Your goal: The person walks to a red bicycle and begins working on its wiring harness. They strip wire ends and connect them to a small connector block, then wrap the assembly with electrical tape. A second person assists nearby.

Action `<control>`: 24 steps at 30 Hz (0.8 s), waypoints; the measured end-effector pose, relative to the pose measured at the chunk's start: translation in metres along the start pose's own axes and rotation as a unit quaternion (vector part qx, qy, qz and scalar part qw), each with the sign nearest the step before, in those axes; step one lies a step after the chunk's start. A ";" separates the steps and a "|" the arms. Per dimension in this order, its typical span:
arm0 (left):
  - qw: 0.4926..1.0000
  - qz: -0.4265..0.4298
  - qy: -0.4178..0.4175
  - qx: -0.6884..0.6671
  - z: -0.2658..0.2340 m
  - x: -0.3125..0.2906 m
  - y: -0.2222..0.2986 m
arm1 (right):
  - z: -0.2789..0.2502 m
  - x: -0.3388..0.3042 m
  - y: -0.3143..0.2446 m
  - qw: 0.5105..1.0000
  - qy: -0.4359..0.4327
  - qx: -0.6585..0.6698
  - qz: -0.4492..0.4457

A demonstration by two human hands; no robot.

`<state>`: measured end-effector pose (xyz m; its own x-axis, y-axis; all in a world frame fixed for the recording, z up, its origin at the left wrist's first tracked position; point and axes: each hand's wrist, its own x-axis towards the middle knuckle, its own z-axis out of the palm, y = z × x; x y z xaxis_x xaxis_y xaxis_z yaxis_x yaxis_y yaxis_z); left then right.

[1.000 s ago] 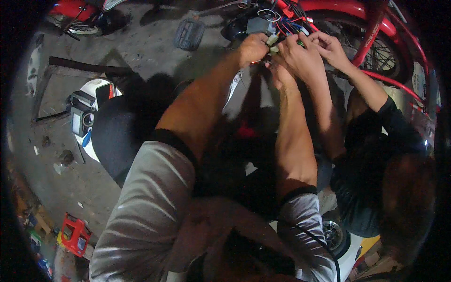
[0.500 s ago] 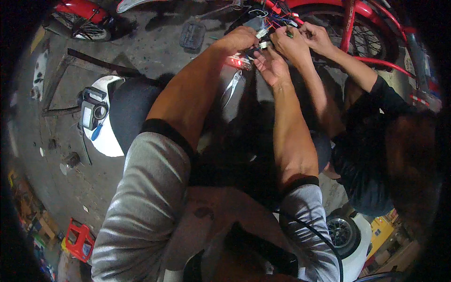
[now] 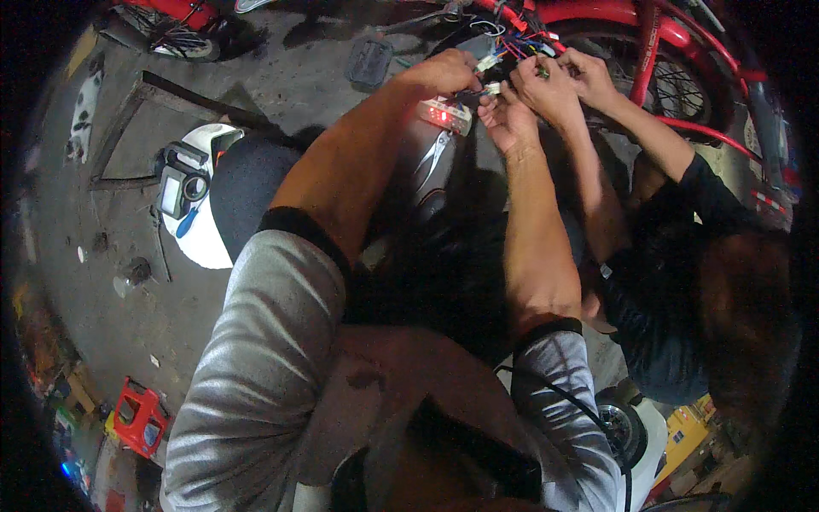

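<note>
My left hand [image 3: 450, 73] is closed at the wiring of a red motorcycle frame, its fingertips close to a white plug connector [image 3: 487, 63]. What it pinches is hidden. Palm up, my right hand [image 3: 510, 125] has its fingers curled at a second white wire connector [image 3: 492, 88], apparently gripping it. A bundle of coloured wires [image 3: 522, 44] spreads just beyond. Against my right hand, a co-worker's hand [image 3: 548, 87] holds something small and green, with that person's other hand [image 3: 590, 78] beside it. A lit red lamp [image 3: 445, 116] lies below my left hand.
Pliers [image 3: 435, 158] lie below the lamp. A dark tray [image 3: 369, 63] rests on the floor at upper left. Left of me are a white panel with a gauge housing [image 3: 181, 189] and a metal frame [image 3: 141, 128]. The co-worker's dark-clothed body [image 3: 661, 316] crowds my right side.
The whole view has shifted, so the scene sits slightly right and lower. My right hand's fingers have curled in more around the connector. The co-worker's hands stay at the wires.
</note>
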<state>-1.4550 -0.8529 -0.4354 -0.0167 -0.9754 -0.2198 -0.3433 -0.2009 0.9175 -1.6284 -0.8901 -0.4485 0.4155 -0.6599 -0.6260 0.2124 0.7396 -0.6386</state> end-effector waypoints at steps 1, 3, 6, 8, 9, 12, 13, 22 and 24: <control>1.000 -0.012 -0.016 -0.020 -0.002 0.000 0.002 | 0.000 -0.001 0.000 1.000 0.022 0.002 0.010; 0.997 -0.034 -0.042 -0.060 -0.006 0.000 0.006 | 0.002 -0.002 0.000 0.999 0.020 0.040 0.016; 0.994 -0.030 -0.017 -0.102 -0.008 -0.002 0.007 | 0.003 -0.003 0.001 0.999 0.015 0.036 0.013; 0.993 -0.025 0.018 -0.117 -0.006 -0.004 0.004 | 0.003 -0.006 0.001 0.999 -0.001 0.034 0.005; 0.992 -0.026 0.040 -0.113 -0.003 -0.004 0.001 | 0.003 -0.007 0.001 0.999 -0.010 0.031 -0.003; 0.979 -0.049 0.041 -0.195 0.011 -0.006 -0.010 | 0.003 -0.009 0.002 0.999 -0.011 0.041 -0.007; 0.969 -0.044 0.035 -0.240 0.016 -0.006 -0.013 | 0.003 -0.010 0.002 0.999 -0.005 0.046 0.003; 0.959 0.188 0.203 0.062 0.056 -0.019 -0.017 | -0.006 -0.016 -0.003 1.000 -0.004 0.002 -0.002; 0.955 0.192 0.214 0.077 0.059 -0.020 -0.013 | -0.006 -0.017 -0.003 1.000 -0.010 -0.003 -0.011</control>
<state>-1.5052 -0.8256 -0.4627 0.2049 -0.9285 0.3096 -0.5235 0.1633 0.8362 -1.6417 -0.8818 -0.4385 0.4283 -0.6732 -0.6028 0.2171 0.7242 -0.6545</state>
